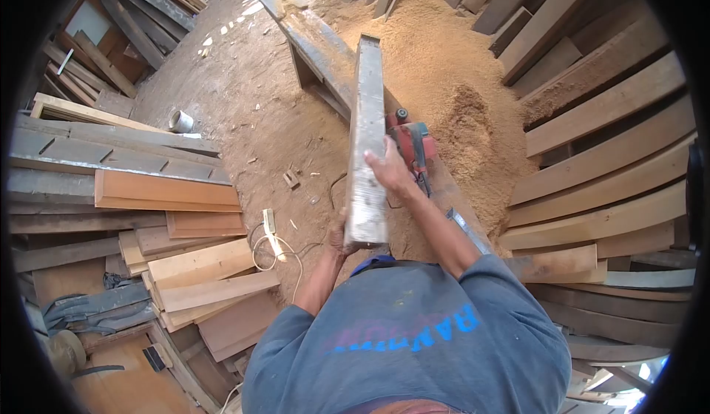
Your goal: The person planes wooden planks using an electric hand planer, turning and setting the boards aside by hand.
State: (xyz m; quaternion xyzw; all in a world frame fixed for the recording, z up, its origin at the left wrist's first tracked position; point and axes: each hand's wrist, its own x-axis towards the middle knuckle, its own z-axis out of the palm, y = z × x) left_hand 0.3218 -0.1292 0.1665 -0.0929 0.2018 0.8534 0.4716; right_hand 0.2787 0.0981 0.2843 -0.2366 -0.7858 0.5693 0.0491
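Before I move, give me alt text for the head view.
Left hand holds a beam at its near end; right hand presses on it farther up. A red power tool sits just right of the beam, with sawdust beyond and boards along both sides.

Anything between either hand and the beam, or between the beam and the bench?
Nothing visible between the left hand or right hand and the beam; both are on it. The red power tool lies on the bench, just right of the beam. Can't see underneath the beam.
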